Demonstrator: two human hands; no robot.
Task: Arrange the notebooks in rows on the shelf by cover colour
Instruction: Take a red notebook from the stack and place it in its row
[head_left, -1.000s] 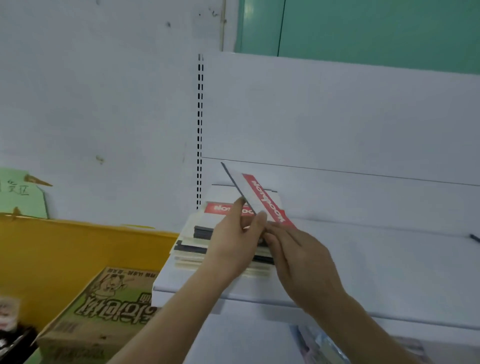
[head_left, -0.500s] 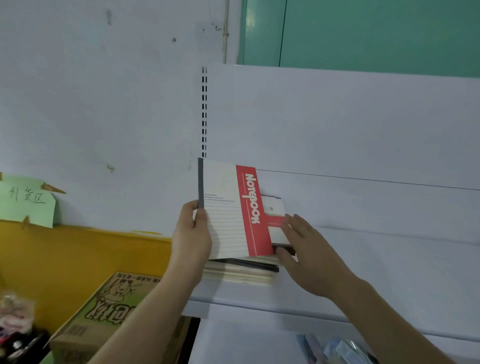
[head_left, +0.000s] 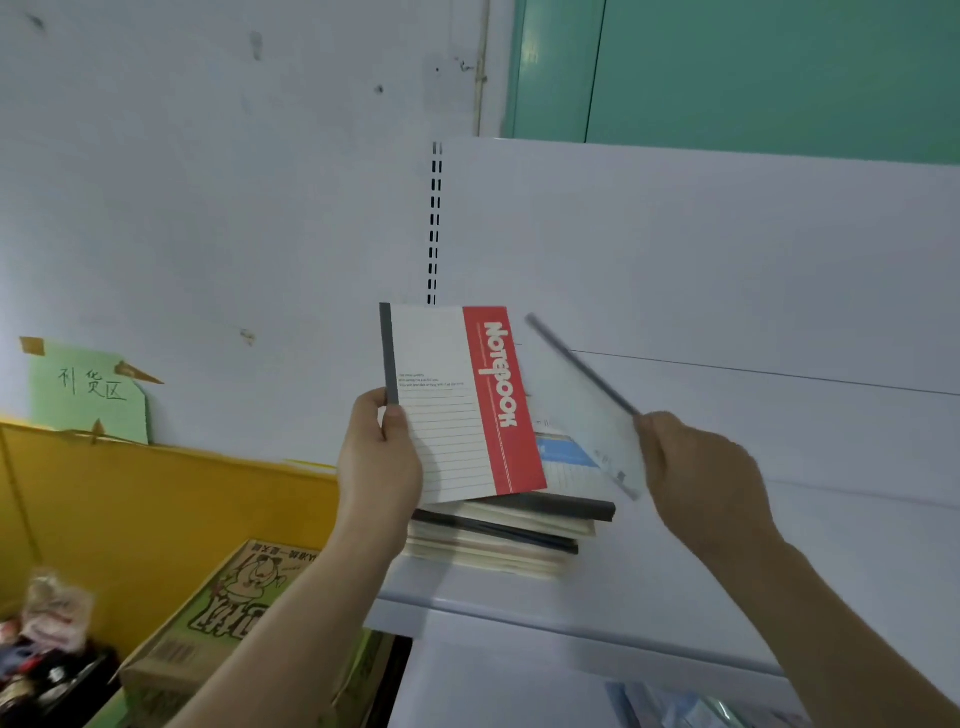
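A stack of notebooks (head_left: 511, 535) is lying on the shelf (head_left: 727, 582) near its left end. Above it, the left hand (head_left: 379, 462) is holding one notebook (head_left: 457, 405), the right hand (head_left: 696, 467) another notebook (head_left: 592, 415) beside it. A carton (head_left: 218, 618) is sitting lower left.

Place: a shop or its stockroom.
Shelving: white metal shelf (head_left: 675, 613) with a slotted upright (head_left: 435, 223), as in retail.
Stock: stacked notebooks (head_left: 498, 540); printed carton (head_left: 228, 613) below.
Sign: green handwritten paper note (head_left: 88, 395) taped to the wall.
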